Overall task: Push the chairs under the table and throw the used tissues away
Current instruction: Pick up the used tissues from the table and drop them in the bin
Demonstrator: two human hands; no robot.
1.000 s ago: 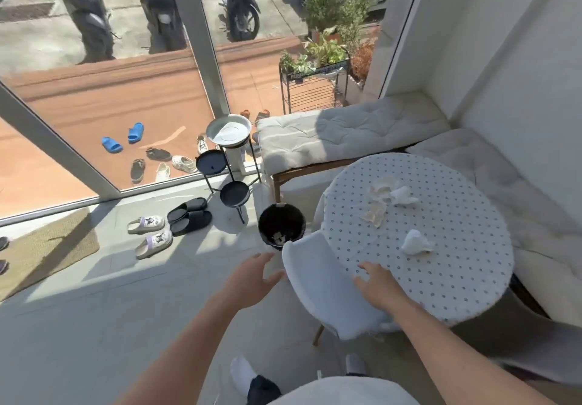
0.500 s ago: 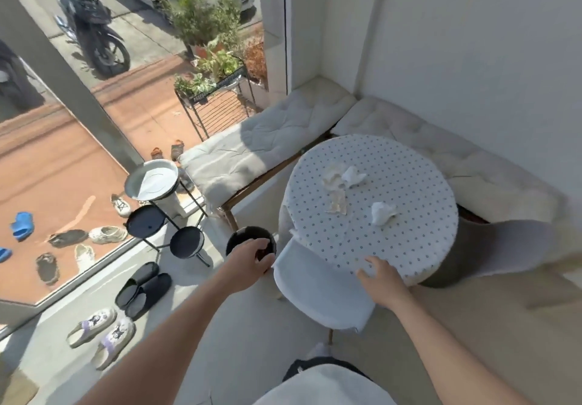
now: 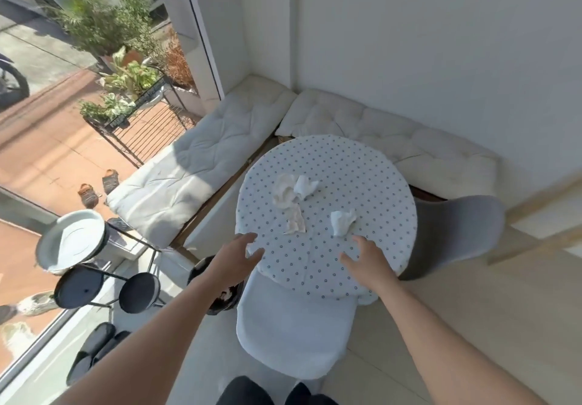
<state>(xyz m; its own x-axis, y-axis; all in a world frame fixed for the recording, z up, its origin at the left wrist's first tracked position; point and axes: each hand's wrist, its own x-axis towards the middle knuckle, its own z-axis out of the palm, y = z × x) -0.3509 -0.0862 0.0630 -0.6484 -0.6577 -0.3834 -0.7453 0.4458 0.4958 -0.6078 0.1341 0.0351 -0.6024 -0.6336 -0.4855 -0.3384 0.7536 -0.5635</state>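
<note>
A round table (image 3: 371, 184) with a dotted white cloth stands in the corner. On it lie crumpled used tissues: a cluster (image 3: 294, 188) near the middle, a flat one (image 3: 295, 222) below it, and a single ball (image 3: 342, 221) to the right. A white chair (image 3: 293, 332) is tucked partly under the near edge. A grey chair (image 3: 453, 234) sits at the table's right side. My left hand (image 3: 234, 259) hovers open over the table's left edge. My right hand (image 3: 368, 262) is open above the cloth, just short of the single tissue.
A black bin (image 3: 217, 297) stands on the floor left of the white chair, partly hidden by my left arm. Cushioned benches (image 3: 189, 165) line the window and wall. A metal plant stand with trays (image 3: 78, 266) and slippers (image 3: 94, 351) sit at the left.
Both hands left the white chair's back and moved forward over the table. The white chair now sits farther under the table. My view has come closer and turned right.
</note>
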